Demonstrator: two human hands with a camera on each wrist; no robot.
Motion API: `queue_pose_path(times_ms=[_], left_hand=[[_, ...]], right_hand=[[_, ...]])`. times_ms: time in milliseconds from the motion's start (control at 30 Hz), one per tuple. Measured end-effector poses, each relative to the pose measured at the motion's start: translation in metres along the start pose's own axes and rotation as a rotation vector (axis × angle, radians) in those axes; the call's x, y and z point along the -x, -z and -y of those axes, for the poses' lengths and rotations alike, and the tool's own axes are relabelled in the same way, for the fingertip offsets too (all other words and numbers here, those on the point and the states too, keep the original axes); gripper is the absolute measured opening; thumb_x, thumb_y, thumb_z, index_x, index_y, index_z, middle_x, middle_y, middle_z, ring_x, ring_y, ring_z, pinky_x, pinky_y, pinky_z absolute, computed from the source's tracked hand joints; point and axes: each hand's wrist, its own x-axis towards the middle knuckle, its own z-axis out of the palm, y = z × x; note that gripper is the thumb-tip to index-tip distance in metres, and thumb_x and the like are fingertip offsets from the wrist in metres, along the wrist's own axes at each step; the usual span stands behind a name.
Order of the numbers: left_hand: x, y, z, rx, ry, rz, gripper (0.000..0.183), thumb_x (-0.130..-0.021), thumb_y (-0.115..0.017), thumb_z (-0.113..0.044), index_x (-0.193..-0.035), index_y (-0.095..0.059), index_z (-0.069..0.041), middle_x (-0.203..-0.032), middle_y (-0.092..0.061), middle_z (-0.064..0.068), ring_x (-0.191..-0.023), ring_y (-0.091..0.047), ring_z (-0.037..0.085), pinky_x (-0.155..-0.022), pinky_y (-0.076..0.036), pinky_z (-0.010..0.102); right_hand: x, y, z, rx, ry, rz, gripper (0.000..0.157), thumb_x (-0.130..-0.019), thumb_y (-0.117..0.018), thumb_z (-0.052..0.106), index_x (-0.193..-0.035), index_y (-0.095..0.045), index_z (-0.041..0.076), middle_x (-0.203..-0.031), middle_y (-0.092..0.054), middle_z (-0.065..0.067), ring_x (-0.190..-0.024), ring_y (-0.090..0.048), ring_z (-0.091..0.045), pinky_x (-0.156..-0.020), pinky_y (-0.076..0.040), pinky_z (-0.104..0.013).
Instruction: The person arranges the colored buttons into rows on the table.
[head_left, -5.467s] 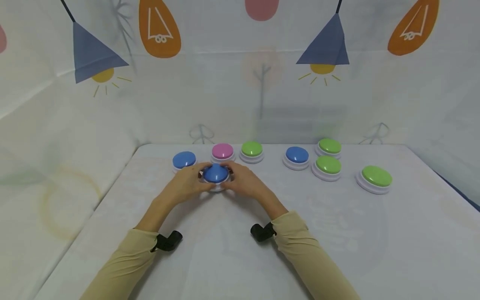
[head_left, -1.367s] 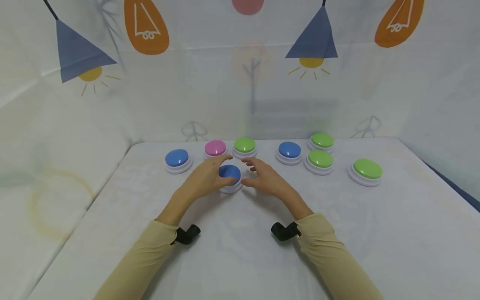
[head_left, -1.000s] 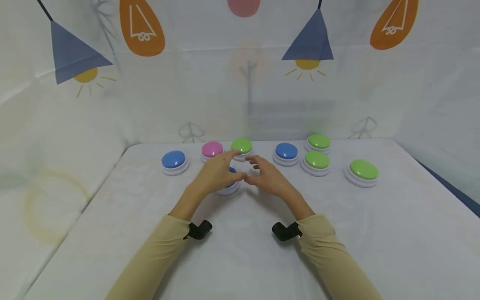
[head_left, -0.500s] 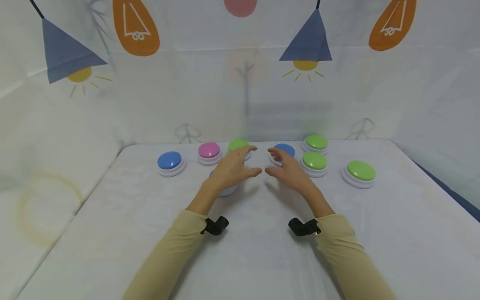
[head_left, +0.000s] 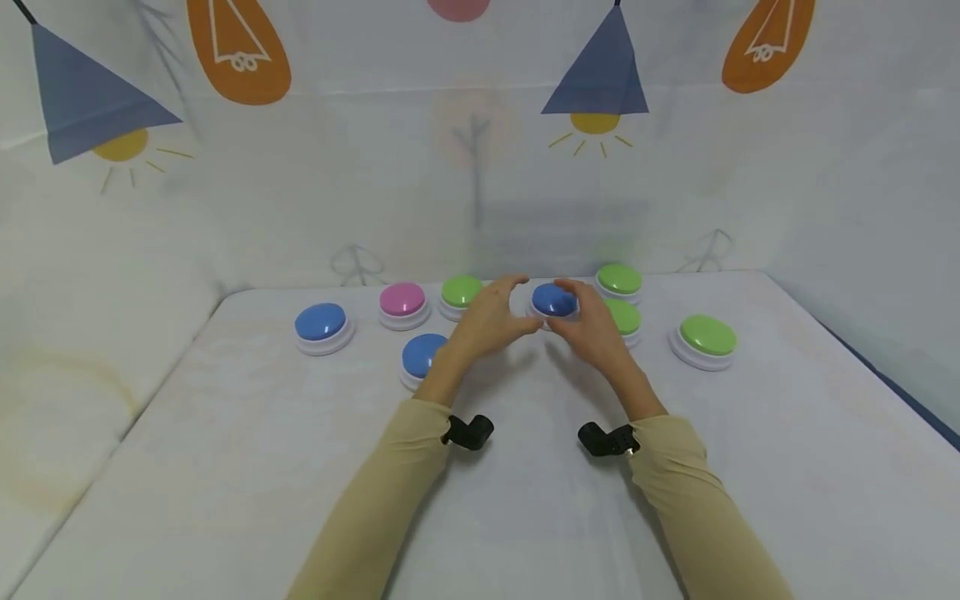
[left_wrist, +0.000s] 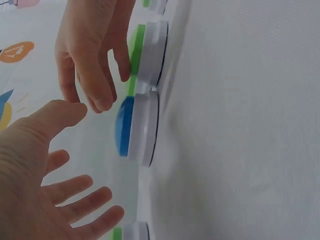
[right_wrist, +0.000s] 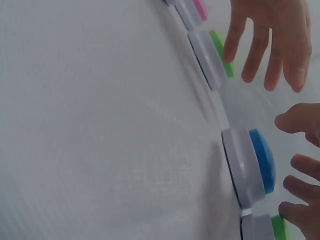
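Observation:
A blue push button (head_left: 553, 300) with a white round base stands near the back of the table, partly hidden between my hands. My left hand (head_left: 489, 322) hovers at its left side and my right hand (head_left: 592, 327) at its right, fingers spread and gently bent. In the left wrist view the blue button (left_wrist: 137, 127) sits on the table and my left hand (left_wrist: 35, 175) is apart from it. The right wrist view shows a gap between my right hand (right_wrist: 306, 185) and the blue button (right_wrist: 250, 167). Another blue button (head_left: 422, 357) is partly behind my left wrist.
To the left stand a third blue button (head_left: 322, 325) and a pink button (head_left: 402, 304). A green button (head_left: 461, 293) is behind my left hand. More green buttons (head_left: 619, 281) stand at the right, one (head_left: 703, 340) set apart. A white cloth (head_left: 525, 517) covers the table.
Both hands held a blue button at the left earlier, then let it go. They have moved right to another blue button at the back. The head view has shifted slightly right.

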Motion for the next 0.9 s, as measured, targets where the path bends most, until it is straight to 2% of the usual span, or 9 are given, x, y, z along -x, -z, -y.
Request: queue_pose_path(times_ms=[67, 333, 500, 733, 900], left_hand=[[-0.004, -0.005, -0.001, -0.014, -0.004, 0.007, 0.074, -0.087, -0.072, -0.034, -0.149, -0.041, -0.009, -0.153, -0.043, 0.011, -0.142, -0.038, 0.028, -0.115, -0.033, 0.042], [-0.012, -0.019, 0.0, -0.055, 0.0, 0.014, 0.074, -0.085, -0.072, -0.026, -0.15, -0.039, -0.011, -0.15, -0.045, 0.012, -0.136, -0.044, 0.032, -0.111, -0.038, 0.044], [-0.019, -0.027, 0.001, -0.095, -0.024, 0.038, 0.076, -0.086, -0.071, -0.027, -0.151, -0.036, -0.008, -0.15, -0.043, 0.016, -0.134, -0.044, 0.036, -0.11, -0.038, 0.045], [-0.026, -0.03, 0.005, -0.137, -0.015, 0.039, 0.076, -0.086, -0.072, -0.032, -0.15, -0.039, -0.009, -0.145, -0.049, 0.017, -0.13, -0.049, 0.036, -0.108, -0.041, 0.043], [-0.031, -0.033, 0.006, -0.187, -0.01, 0.055, 0.074, -0.087, -0.07, -0.033, -0.15, -0.04, -0.012, -0.139, -0.056, 0.015, -0.124, -0.054, 0.035, -0.102, -0.046, 0.047]], right_hand=[[-0.001, 0.001, -0.001, 0.014, 0.006, -0.003, 0.062, -0.09, -0.068, 0.007, -0.145, -0.041, -0.003, -0.147, -0.042, -0.026, -0.139, -0.037, -0.04, -0.114, -0.031, -0.055], [-0.005, 0.002, -0.005, 0.071, 0.017, 0.043, 0.065, -0.087, -0.069, 0.006, -0.144, -0.04, -0.006, -0.142, -0.044, -0.029, -0.135, -0.04, -0.042, -0.113, -0.032, -0.054], [-0.01, 0.003, -0.009, 0.127, 0.016, 0.069, 0.069, -0.085, -0.071, 0.006, -0.144, -0.039, -0.005, -0.142, -0.044, -0.029, -0.134, -0.04, -0.042, -0.114, -0.031, -0.054], [-0.019, 0.003, -0.012, 0.204, 0.019, 0.107, 0.07, -0.085, -0.073, 0.009, -0.145, -0.038, -0.005, -0.144, -0.043, -0.03, -0.135, -0.039, -0.044, -0.113, -0.032, -0.055], [-0.023, 0.004, -0.013, 0.303, 0.016, 0.138, 0.07, -0.086, -0.072, 0.013, -0.145, -0.038, -0.005, -0.144, -0.044, -0.03, -0.134, -0.041, -0.045, -0.117, -0.023, -0.054]])
